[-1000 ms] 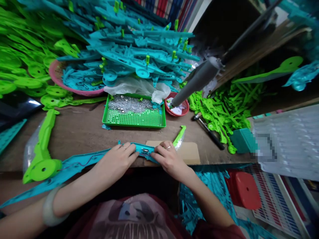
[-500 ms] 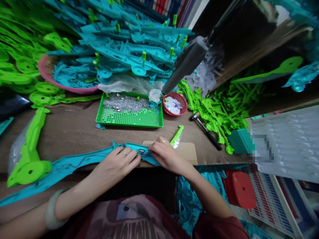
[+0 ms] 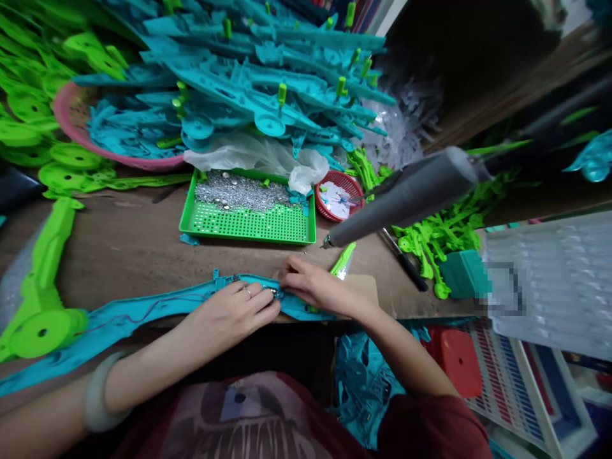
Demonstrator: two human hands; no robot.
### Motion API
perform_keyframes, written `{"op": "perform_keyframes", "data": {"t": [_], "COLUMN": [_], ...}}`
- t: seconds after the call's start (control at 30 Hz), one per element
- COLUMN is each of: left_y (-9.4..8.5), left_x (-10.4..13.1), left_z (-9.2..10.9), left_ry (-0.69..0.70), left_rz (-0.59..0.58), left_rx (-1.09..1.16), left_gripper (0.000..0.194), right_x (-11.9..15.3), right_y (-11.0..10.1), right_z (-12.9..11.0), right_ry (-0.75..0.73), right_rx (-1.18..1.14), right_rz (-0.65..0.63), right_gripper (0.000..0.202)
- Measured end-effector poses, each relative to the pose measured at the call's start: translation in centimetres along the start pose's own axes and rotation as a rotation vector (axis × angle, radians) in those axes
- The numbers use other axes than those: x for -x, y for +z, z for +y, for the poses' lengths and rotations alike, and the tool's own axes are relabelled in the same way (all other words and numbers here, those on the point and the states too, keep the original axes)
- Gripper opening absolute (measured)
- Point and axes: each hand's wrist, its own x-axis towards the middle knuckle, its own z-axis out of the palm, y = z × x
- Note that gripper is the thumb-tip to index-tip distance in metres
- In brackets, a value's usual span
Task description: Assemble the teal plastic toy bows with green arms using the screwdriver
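Teal plastic, long and thin, lies along the near edge of the wooden counter [image 3: 134, 242]: a teal strip [image 3: 143, 312] that runs from under both hands out past the left forearm. The left hand [image 3: 229, 312] rests on top of it, fingers bent and pressing down, their tips touching a small metal piece [image 3: 275, 293] seated in the strip. The right hand [image 3: 313, 287] meets it from the other side, fingers drawn together and pinching at the same metal piece, so the two sets of fingertips nearly touch. A thin red wire [image 3: 157, 305] runs along the strip to the left of the left hand.

Under the right hand lies a piece of cardboard [image 3: 366, 287], and just beyond its knuckles a small green part [image 3: 343, 260] lies on the counter. Above that, a grey cone-shaped tool [image 3: 401, 197] hangs in the air, its tip pointing down near the right hand. Farther beyond both hands sits a green perforated tray [image 3: 248, 223] with small silver pieces heaped in its far half, and beside it, right, a small red basket [image 3: 337, 197]. A black-handled hammer [image 3: 404, 258] lies to the right of the right hand. Far to the left of the left hand lies a big green part [image 3: 41, 293].
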Motion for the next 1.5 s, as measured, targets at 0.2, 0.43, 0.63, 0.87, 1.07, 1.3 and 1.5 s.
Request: {"op": "perform_keyframes", "data": {"t": [0.2, 0.43, 0.63, 0.87, 1.07, 1.3, 1.5], "left_y": [0.1, 0.3, 0.6, 0.4, 0.2, -0.1, -0.2], "left_x": [-0.1, -0.3, -0.2, -0.2, 0.1, 0.1, -0.3], "left_z": [0.1, 0.2, 0.1, -0.7, -0.3, -0.6, -0.5], "left_ry": [-0.003, -0.019, -0.02, 0.049, 0.064, 0.105, 0.094], "left_rz": [-0.048, -0.061, -0.061, 0.013, -0.008, 0.021, 0.037], "left_rx": [0.001, 0.007, 0.023, 0.03, -0.02, -0.032, -0.04], "left_gripper": [0.028, 0.025, 0.02, 0.022, 0.037, 0.04, 0.031], "right_x": [-0.2, 0.2, 0.2, -0.1, 0.4, 1.7, 1.5], "right_y": [-0.1, 0.8, 0.7, 1.3, 1.7, -0.4, -1.3], "right_z": [-0.3, -0.4, -0.5, -1.0, -1.9, -1.9, -2.3], "right_ry": [0.033, 0.018, 0.005, 0.067, 0.163, 0.11, 0.074], "right_rx": [0.192, 0.172, 0.082, 0.057, 0.051, -0.204, 0.159], "right_rz": [-0.055, 0.026, 0.057, 0.134, 0.168, 0.061, -0.029], "right_gripper": [0.017, 0.021, 0.019, 0.018, 0.016, 0.012, 0.025]}}
